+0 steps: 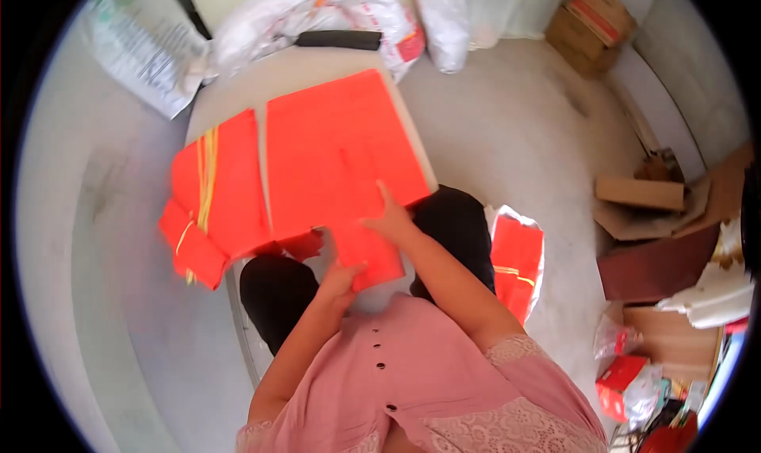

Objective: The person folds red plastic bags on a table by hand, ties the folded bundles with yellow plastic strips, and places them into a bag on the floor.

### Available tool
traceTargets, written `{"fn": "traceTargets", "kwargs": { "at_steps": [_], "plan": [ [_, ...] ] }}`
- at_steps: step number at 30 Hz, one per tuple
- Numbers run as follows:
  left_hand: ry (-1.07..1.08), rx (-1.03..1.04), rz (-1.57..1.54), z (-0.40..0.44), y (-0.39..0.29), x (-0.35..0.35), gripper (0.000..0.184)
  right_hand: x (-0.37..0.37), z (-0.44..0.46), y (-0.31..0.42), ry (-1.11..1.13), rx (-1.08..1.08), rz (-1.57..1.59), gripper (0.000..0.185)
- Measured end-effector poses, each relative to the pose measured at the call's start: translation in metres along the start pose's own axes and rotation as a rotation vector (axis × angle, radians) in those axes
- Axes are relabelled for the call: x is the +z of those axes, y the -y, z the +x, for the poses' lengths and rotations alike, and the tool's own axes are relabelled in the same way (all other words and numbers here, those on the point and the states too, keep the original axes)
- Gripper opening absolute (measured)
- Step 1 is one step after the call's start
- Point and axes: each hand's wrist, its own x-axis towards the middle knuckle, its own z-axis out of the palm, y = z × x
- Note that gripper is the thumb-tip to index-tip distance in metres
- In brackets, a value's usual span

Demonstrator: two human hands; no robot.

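Observation:
A small red rectangular piece (369, 255) is held between my two hands over my lap. My left hand (342, 282) grips its lower left edge, fingers closed on it. My right hand (390, 217) holds its upper right side, the index finger pointing up over a large red sheet (337, 148). That sheet lies flat on a pale board in front of me. Left of it sits a red bundle (230, 175) with yellow ties, and a smaller tied red bundle (193, 245) lies at its lower left corner.
A dark bar (339, 39) lies at the board's far edge, near white plastic bags (273, 13). A tied red stack (515, 267) is on the floor to the right. Cardboard boxes (590, 26) and flattened cardboard (674, 247) are farther right.

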Motion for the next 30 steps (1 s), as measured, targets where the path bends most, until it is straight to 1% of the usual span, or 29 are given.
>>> {"fn": "traceTargets", "kwargs": {
  "at_steps": [2, 5, 8, 11, 13, 15, 16, 17, 19, 20, 21, 22, 24, 26, 28, 30],
  "plan": [
    [-0.008, 0.001, -0.012, -0.003, 0.0, 0.002, 0.053, 0.002, -0.001, -0.008, -0.004, -0.019, 0.115, 0.117],
    [0.009, -0.012, -0.046, -0.005, 0.002, 0.002, 0.05, 0.001, -0.007, -0.006, 0.036, 0.031, 0.258, 0.116],
    [-0.004, -0.03, -0.041, 0.004, 0.014, -0.007, 0.048, 0.003, -0.01, -0.005, 0.046, 0.095, 0.131, 0.118],
    [-0.016, 0.008, -0.011, 0.025, 0.039, -0.035, 0.046, 0.009, -0.008, -0.014, 0.011, 0.008, 0.119, 0.12],
    [-0.02, 0.058, 0.022, 0.027, 0.053, -0.037, 0.045, 0.01, -0.011, -0.008, 0.027, 0.038, 0.197, 0.119],
    [-0.026, 0.116, 0.068, 0.028, 0.059, -0.031, 0.054, 0.01, -0.011, -0.004, 0.031, 0.08, 0.25, 0.118],
    [-0.088, 0.108, 0.147, 0.01, 0.039, -0.018, 0.055, 0.01, -0.011, -0.005, 0.029, 0.108, 0.264, 0.118],
    [-0.149, 0.096, 0.225, -0.023, 0.006, 0.013, 0.056, 0.01, -0.012, 0.0, 0.034, 0.132, 0.285, 0.117],
    [-0.268, 0.154, 0.365, -0.032, -0.009, 0.013, 0.057, 0.005, -0.02, 0.019, 0.048, 0.175, 0.337, 0.115],
    [-0.323, 0.223, 0.429, -0.014, 0.005, -0.012, 0.056, 0.004, -0.021, 0.022, 0.053, 0.185, 0.353, 0.114],
    [-0.378, 0.29, 0.492, -0.015, -0.003, -0.014, 0.056, 0.004, -0.022, 0.026, 0.058, 0.195, 0.368, 0.113],
    [-0.504, 0.425, 0.583, -0.018, -0.011, -0.018, 0.053, 0.004, -0.021, 0.023, 0.058, 0.195, 0.37, 0.113],
    [-0.76, 0.69, 0.764, -0.028, -0.044, -0.033, 0.049, 0.005, -0.017, 0.015, 0.051, 0.181, 0.359, 0.111],
    [-0.9, 0.805, 1.009, -0.013, -0.07, -0.085, 0.05, 0.008, -0.014, 0.006, 0.032, 0.155, 0.335, 0.111],
    [-1.017, 0.768, 1.201, -0.024, -0.109, -0.103, 0.054, 0.008, -0.014, 0.0, 0.037, 0.131, 0.372, 0.11],
    [-1.024, 0.673, 1.274, -0.026, -0.143, -0.133, 0.055, 0.008, -0.014, -0.002, 0.045, 0.136, 0.407, 0.111]
  ]
}}
